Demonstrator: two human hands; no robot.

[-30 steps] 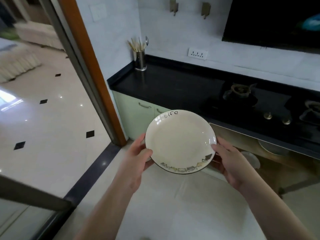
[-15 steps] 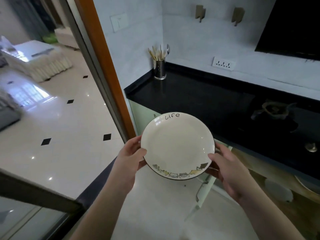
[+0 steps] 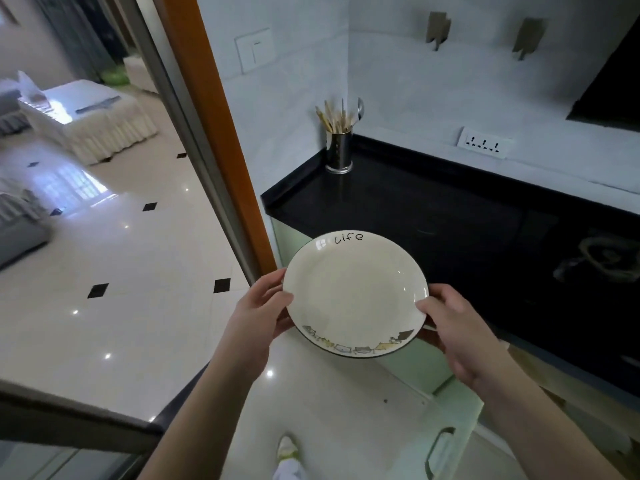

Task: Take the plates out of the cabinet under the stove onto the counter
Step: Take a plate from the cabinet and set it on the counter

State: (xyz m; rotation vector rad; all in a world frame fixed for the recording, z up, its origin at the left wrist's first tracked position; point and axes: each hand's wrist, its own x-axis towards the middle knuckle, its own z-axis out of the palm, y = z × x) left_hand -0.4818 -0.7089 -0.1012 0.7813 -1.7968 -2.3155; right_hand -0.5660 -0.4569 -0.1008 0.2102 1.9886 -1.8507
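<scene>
Beside the black counter (image 3: 398,209) — utensil holder (image 3: 339,150) in its corner.
Cream plate (image 3: 353,292), "Life" lettering, gripped by left hand (image 3: 258,317) and right hand (image 3: 453,327) — rim pinched.

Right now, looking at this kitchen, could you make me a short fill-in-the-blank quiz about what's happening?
1. Both hands hold one cream ____ by its rim.
2. The word written on the plate is ____.
3. The metal utensil holder stands on the ____ counter.
4. The left hand and right hand hold the plate on ____ sides.

Missing words: plate; Life; black; opposite
</scene>
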